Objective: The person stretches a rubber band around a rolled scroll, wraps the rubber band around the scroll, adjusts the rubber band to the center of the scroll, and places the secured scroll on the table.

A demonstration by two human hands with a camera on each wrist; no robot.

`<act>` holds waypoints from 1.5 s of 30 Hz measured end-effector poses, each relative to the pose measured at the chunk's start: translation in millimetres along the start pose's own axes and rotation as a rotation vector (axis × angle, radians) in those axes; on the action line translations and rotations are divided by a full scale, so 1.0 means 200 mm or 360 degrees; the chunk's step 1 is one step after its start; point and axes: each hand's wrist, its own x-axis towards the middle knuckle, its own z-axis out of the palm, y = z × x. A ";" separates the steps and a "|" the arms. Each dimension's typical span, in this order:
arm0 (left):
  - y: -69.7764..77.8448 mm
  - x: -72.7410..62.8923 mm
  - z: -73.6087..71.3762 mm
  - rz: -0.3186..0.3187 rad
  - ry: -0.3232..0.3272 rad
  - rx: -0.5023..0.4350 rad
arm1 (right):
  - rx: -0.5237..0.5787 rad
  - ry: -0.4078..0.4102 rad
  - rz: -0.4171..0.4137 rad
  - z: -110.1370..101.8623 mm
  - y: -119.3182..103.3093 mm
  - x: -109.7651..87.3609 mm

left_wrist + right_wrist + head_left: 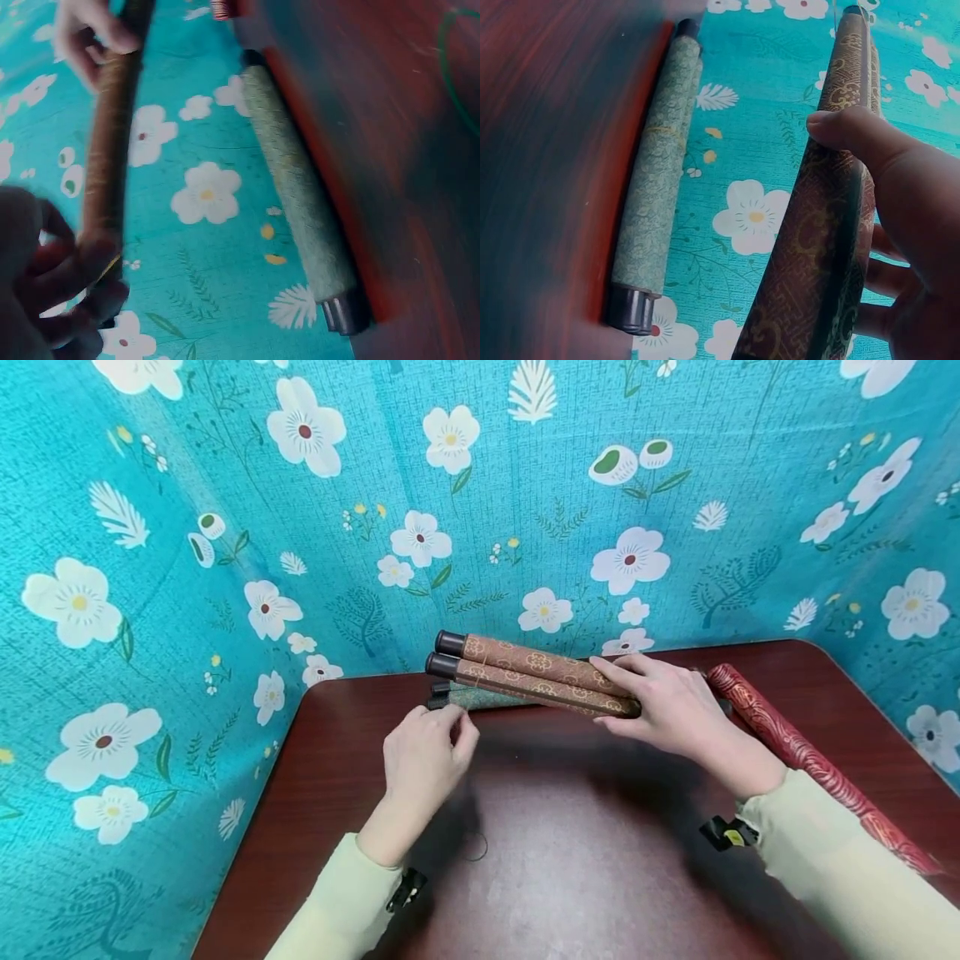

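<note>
My right hand [663, 706] grips a pair of brown patterned scrolls [536, 672] with black end knobs, held up above the back of the table. In the right wrist view the thumb lies across the brown fabric and the fingers curl behind. My left hand [431, 747] is at the scrolls' left end, thumb and index finger bent together. Between its fingers in the left wrist view shows a thin yellowish band [111, 267], looped near the end of the scrolls. Part of that grip is hidden.
Green-grey scrolls [656, 165] lie along the table's back edge, below the brown ones. A red patterned scroll [817, 760] lies slantwise on the right. A thin green loop [478, 847] lies on the dark red table [570, 877]. Flowered turquoise cloth [495, 502] hangs behind.
</note>
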 end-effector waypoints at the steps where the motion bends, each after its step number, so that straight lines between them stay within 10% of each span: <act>1: 0.01 0.00 0.00 -0.0061 -0.0056 -0.0138 | -0.0019 -0.0009 -0.0002 0.01 0.00 0.00; 8: 0.03 0.06 -0.03 -0.0197 -0.0175 -0.1085 | -0.0046 -0.0029 -0.0036 0.04 0.00 -0.03; 13: 0.03 0.08 -0.02 -0.0226 -0.0475 -0.1812 | -0.0021 -0.0020 -0.0041 0.05 0.00 -0.03; 18: -0.01 0.06 0.05 -0.0381 -0.0813 -0.1933 | -0.0028 0.0068 -0.0050 0.02 0.02 -0.02; 26: -0.07 0.04 0.17 -0.1126 -0.1025 -0.2014 | -0.0038 0.0172 -0.0061 -0.04 0.04 0.00; 32: -0.04 0.01 0.21 -0.1256 -0.0967 -0.1743 | -0.0052 0.0146 -0.0053 -0.03 0.04 0.00; 39: 0.04 -0.04 0.24 -0.0768 -0.0481 -0.0589 | -0.0038 0.0157 -0.0021 -0.02 0.05 -0.01; 45: 0.08 -0.07 0.24 -0.0369 -0.0172 -0.0093 | 0.0006 0.0141 0.0046 -0.01 0.05 -0.01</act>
